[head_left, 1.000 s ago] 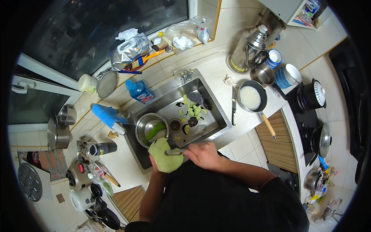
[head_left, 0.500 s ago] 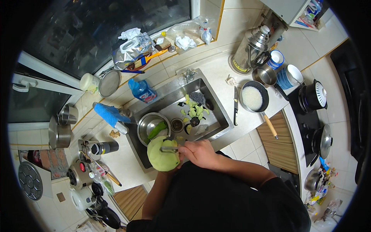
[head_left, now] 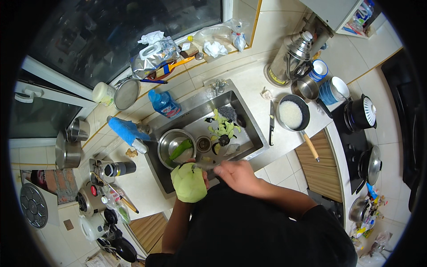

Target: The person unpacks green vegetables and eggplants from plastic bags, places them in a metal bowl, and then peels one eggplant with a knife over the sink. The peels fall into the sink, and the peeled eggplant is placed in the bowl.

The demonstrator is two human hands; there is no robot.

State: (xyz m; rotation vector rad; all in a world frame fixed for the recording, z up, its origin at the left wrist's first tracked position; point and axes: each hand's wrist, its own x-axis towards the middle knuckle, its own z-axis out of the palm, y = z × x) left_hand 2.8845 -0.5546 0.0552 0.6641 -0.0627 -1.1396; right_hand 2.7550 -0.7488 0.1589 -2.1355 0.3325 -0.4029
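A large round peeled eggplant (head_left: 188, 183), pale green with a few dark skin marks, is held over the sink's near edge. My left hand (head_left: 205, 179) cups it from behind and below, mostly hidden by it. My right hand (head_left: 238, 175) is closed on a metal peeler (head_left: 205, 166), blurred by motion, at the eggplant's upper right side. Pale and dark peelings (head_left: 224, 129) lie heaped in the sink (head_left: 260, 139). Left of them, a steel bowl (head_left: 161, 147) in the sink holds a green pepper (head_left: 181, 149).
Right of the sink lie a knife (head_left: 271, 124) and a pot of white rice (head_left: 292, 114) with a wooden handle. A thermos (head_left: 284, 62) stands behind them. A blue bottle (head_left: 163, 103) and a blue cloth (head_left: 126, 130) are at the sink's back left.
The peeler has moved off the eggplant's top face to its upper right side, my right hand shifting slightly right. The eggplant has tilted and dropped a little toward me.
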